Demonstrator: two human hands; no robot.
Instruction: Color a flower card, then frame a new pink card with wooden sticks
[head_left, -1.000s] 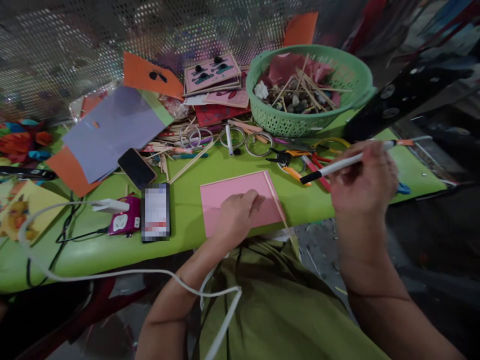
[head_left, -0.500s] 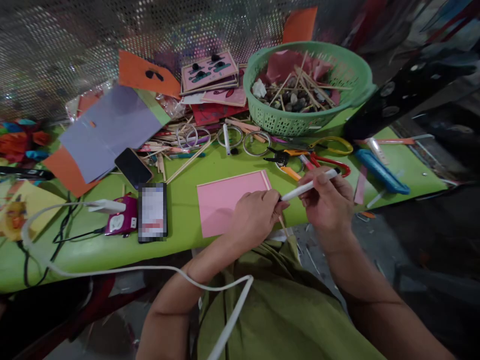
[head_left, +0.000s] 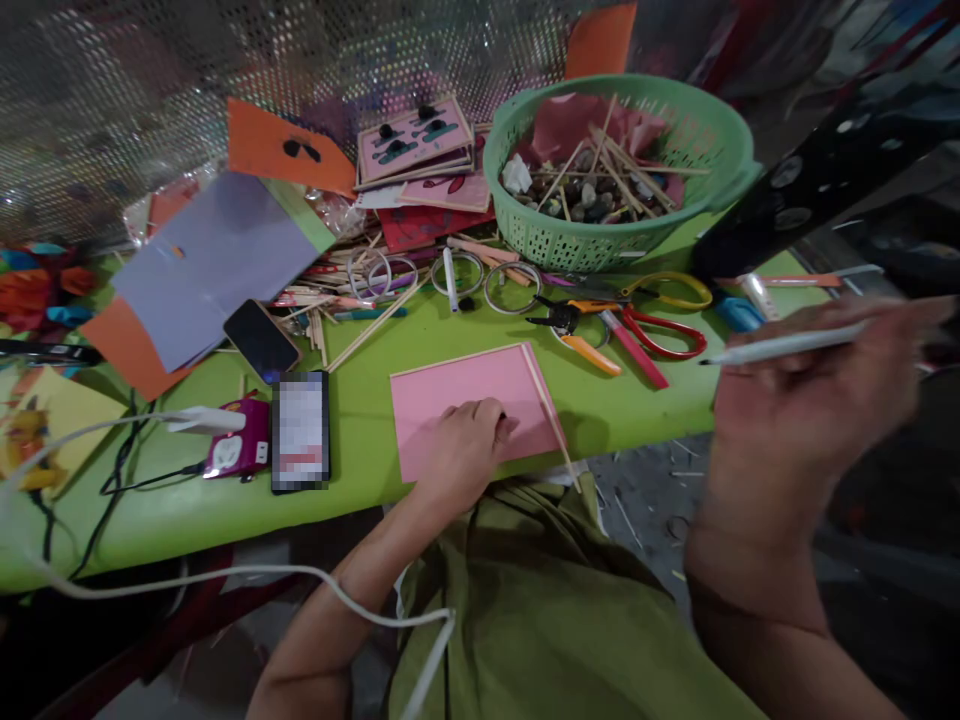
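Note:
Lifted at the right, close to the camera and slightly blurred, my right hand (head_left: 817, 390) grips a white marker (head_left: 787, 345). The marker's dark tip points left. My left hand (head_left: 466, 440) rests on a pink card (head_left: 427, 390) with its fingers curled in. Whatever those fingers hold, if anything, is hidden. Thin wooden sticks run along the card's top and right edges; the right stick (head_left: 568, 455) extends past the card's near corner. Beyond the card lies another white marker (head_left: 450, 280), with a small black piece beside it.
Orange-handled pliers (head_left: 589, 350) and red-handled scissors (head_left: 667, 335) lie right of the card. A green basket (head_left: 585, 240) holds sticks and stones behind. Two phones, one lit (head_left: 300, 430), and a purple charger (head_left: 240, 440) sit left. A white cable (head_left: 225, 572) crosses in front.
My hands have moved apart. The right has carried the marker up and right, away from the left, baring its dark tip. My left hand has shifted left and down onto the card.

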